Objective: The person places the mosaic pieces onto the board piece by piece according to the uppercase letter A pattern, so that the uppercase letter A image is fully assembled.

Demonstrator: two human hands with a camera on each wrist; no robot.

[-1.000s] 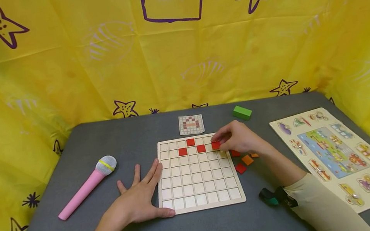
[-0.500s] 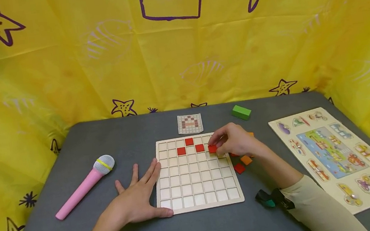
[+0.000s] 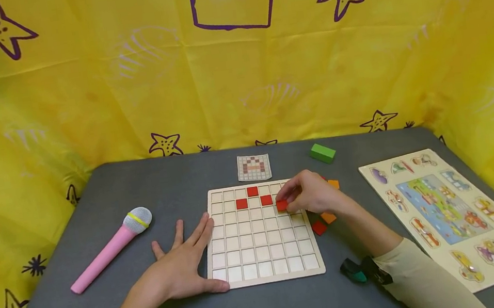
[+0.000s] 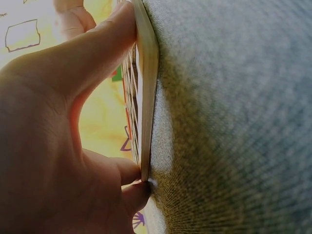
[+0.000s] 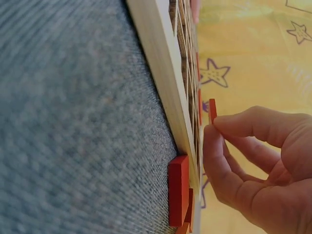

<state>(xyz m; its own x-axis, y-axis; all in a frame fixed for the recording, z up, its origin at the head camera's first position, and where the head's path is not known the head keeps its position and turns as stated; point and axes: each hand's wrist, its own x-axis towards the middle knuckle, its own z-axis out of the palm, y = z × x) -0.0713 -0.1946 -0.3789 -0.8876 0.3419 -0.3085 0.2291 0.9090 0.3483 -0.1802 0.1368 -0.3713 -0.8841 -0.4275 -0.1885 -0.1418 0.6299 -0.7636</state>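
A wooden grid board (image 3: pixel 258 240) lies on the table with three red tiles set in its upper rows, one of them a red tile (image 3: pixel 252 191) in the top row. My right hand (image 3: pixel 313 194) pinches another red tile (image 3: pixel 281 205) between thumb and fingertips over the board's upper right part. In the right wrist view this held tile (image 5: pixel 212 111) is slightly above the grid. Along the board's left edge, my left hand (image 3: pixel 182 269) rests with fingers spread. Its thumb (image 4: pixel 97 48) lies on the near left corner, and its fingertips touch the side.
Loose red and orange tiles, among them an orange tile (image 3: pixel 328 217), lie beside the board's right edge. Behind it are a pattern card (image 3: pixel 254 167) and a green block (image 3: pixel 323 153). A pink toy microphone (image 3: pixel 112 250) lies left, a picture puzzle board (image 3: pixel 454 215) right.
My right hand has moved the pinched red tile a little left and toward me, from near the board's right edge to a lower row. The left hand stays at the board's edge.
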